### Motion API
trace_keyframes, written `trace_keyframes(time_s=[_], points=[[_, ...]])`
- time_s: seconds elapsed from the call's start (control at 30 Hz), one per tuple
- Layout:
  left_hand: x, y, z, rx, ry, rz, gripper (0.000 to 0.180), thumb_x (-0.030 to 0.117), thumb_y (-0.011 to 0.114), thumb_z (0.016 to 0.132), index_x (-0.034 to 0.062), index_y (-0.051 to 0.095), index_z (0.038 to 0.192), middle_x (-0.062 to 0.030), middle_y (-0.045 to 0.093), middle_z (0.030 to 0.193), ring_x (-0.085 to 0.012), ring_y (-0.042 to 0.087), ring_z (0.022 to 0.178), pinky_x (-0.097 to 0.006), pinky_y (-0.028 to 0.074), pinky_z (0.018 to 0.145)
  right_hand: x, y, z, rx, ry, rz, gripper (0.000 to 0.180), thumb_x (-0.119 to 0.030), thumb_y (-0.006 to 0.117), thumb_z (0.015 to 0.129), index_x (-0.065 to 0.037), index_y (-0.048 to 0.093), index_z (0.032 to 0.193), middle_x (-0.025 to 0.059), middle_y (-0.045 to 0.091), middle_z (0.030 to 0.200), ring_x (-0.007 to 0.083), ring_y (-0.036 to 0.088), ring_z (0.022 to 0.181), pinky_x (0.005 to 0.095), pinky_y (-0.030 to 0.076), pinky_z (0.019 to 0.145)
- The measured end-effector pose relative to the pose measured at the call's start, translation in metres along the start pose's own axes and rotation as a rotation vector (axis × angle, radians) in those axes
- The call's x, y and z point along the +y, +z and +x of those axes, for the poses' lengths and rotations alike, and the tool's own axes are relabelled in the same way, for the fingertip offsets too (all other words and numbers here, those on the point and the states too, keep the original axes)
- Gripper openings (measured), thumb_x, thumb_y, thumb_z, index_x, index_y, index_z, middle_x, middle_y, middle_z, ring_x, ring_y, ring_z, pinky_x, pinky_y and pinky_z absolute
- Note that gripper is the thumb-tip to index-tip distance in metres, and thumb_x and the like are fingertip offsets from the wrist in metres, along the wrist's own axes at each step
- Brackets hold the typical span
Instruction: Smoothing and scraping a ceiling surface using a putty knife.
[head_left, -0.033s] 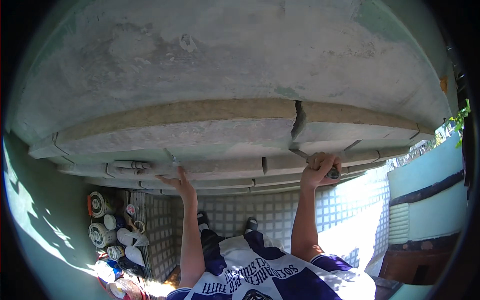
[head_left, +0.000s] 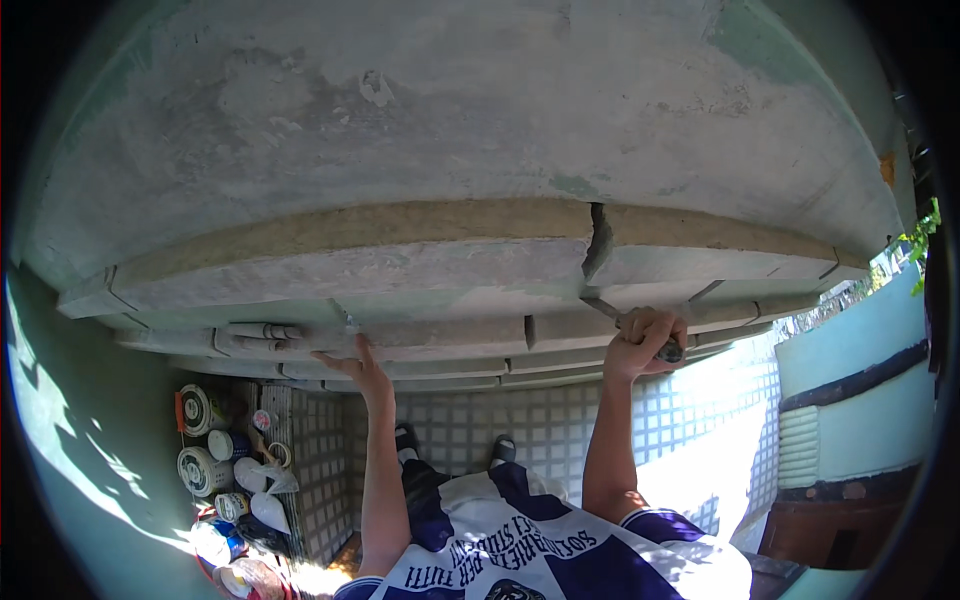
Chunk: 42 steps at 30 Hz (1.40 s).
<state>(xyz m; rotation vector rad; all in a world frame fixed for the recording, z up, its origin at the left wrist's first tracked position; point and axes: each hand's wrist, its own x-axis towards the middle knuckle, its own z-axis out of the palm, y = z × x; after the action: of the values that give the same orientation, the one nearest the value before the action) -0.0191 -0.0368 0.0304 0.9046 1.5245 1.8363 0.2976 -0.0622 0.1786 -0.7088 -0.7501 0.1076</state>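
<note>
Head view: the bare left hand [head_left: 370,376] has its fingers spread at the near edge of a grey concrete ledge [head_left: 450,333]; the bare right hand [head_left: 645,340] grips a thin, dark-handled tool [head_left: 670,352], tip near a jagged vertical gap [head_left: 598,240].

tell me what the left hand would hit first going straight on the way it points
The left hand would probably meet the long grey ledge beside its fingers first; depth is unclear, so it may already be touching.

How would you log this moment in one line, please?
left hand: open, at ledge | right hand: grips tool | buckets: lower left
</note>
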Motion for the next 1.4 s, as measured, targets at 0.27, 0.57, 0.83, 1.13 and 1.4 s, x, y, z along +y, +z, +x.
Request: trace_keyframes(time_s=[0.27,0.57,0.83,1.13,1.4], points=[[-0.008,0.000,0.000,0.053,0.020,-0.019,0.093,0.025,0.055,0.096,0.0139,-0.022,0.147,-0.0178,0.010,0.152,-0.0260,0.033,0.128,-0.039,0.030,0.107,-0.013,0.005,0.012,0.015,-0.041,0.118,0.031,-0.009,0.048,0.093,-0.014,0.030,0.069,-0.0022,0.030,0.049,0.0054,0.024,0.042,0.0235,0.016,0.038],[0.008,0.005,-0.004,0.017,-0.005,0.020,0.089,0.023,0.050,0.098,0.0094,-0.025,0.145,-0.0204,-0.007,0.153,-0.0294,0.021,0.136,-0.041,0.024,0.112,-0.010,-0.003,0.003,0.052,-0.015,0.096,0.033,-0.004,0.047,0.092,-0.010,0.028,0.065,0.0011,0.036,0.046,0.0053,0.029,0.039,0.0229,0.021,0.036],[-0.001,-0.002,0.001,0.034,-0.047,0.043,0.093,0.028,0.053,0.097,0.0133,-0.024,0.146,-0.0189,0.006,0.153,-0.0276,0.029,0.132,-0.041,0.028,0.109,-0.023,0.001,0.006,0.027,-0.050,0.098,0.034,-0.007,0.047,0.094,-0.013,0.027,0.067,-0.0014,0.031,0.047,0.0048,0.023,0.039,0.0235,0.015,0.037],[0.009,0.002,-0.004,0.033,-0.067,0.032,0.090,0.025,0.051,0.098,0.0103,-0.024,0.146,-0.0213,0.000,0.152,-0.0289,0.028,0.132,-0.040,0.027,0.109,-0.004,-0.002,0.001,0.006,-0.085,0.052,0.035,-0.007,0.047,0.095,-0.012,0.026,0.067,-0.0019,0.031,0.048,0.0048,0.024,0.040,0.0242,0.016,0.038],[0.007,0.007,-0.004,0.045,-0.015,0.043,0.088,0.025,0.050,0.099,0.0094,-0.024,0.145,-0.0218,-0.001,0.152,-0.0298,0.026,0.133,-0.041,0.027,0.110,-0.006,-0.002,0.006,-0.023,-0.053,0.113,0.033,-0.007,0.047,0.095,-0.012,0.028,0.068,-0.0020,0.032,0.048,0.0043,0.027,0.041,0.0222,0.018,0.038]])
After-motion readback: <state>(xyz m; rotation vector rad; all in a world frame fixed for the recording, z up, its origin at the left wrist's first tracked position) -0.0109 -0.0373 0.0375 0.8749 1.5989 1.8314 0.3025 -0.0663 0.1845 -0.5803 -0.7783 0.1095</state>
